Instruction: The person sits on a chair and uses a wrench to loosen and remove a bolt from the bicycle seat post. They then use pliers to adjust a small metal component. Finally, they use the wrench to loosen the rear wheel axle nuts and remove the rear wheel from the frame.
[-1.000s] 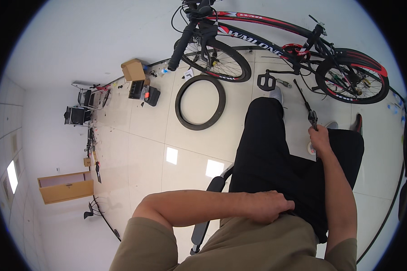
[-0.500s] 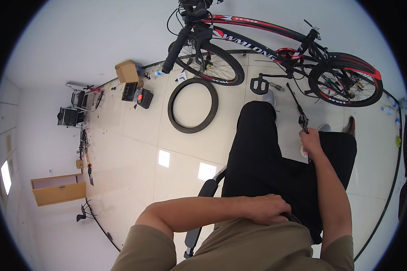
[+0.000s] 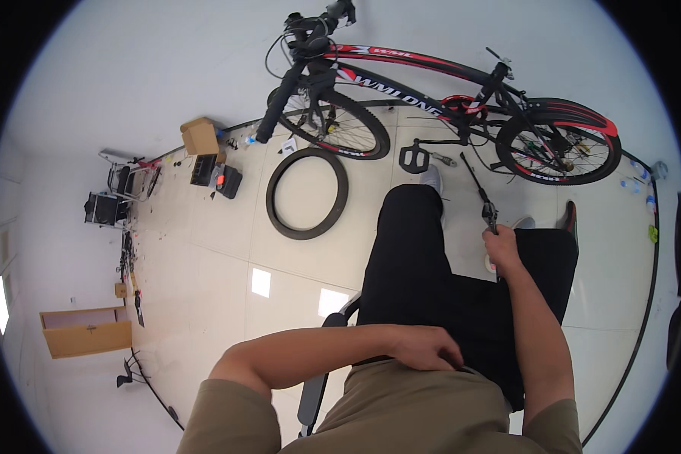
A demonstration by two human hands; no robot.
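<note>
At three o'clock from the middle of the view, the right hand [image 3: 501, 246] grips a long dark tool [image 3: 485, 201], its fingers wrapped snugly about the near end while the thin shaft points up toward one o'clock; its exact kind is too small to tell. The left hand [image 3: 425, 348] rests at five o'clock, against the person's waist, its fingers loosely curled; whether they hold anything cannot be told. A black and red bicycle [image 3: 401, 79] stands toward one o'clock, its pedal [image 3: 414, 159] nearer the person's knee. Both the front wheel [image 3: 346, 127] and the rear wheel [image 3: 558, 151] are on the frame with their tyres fitted, so that much looks done. A loose tyre [image 3: 343, 189] lies flat on the floor [image 3: 204, 265] toward eleven o'clock, apart from the bicycle and from both hands, not mounted on anything. The work seems paused midway: the tool is in hand but does not appear to meet any bicycle part, and what remains cannot be judged further.
</note>
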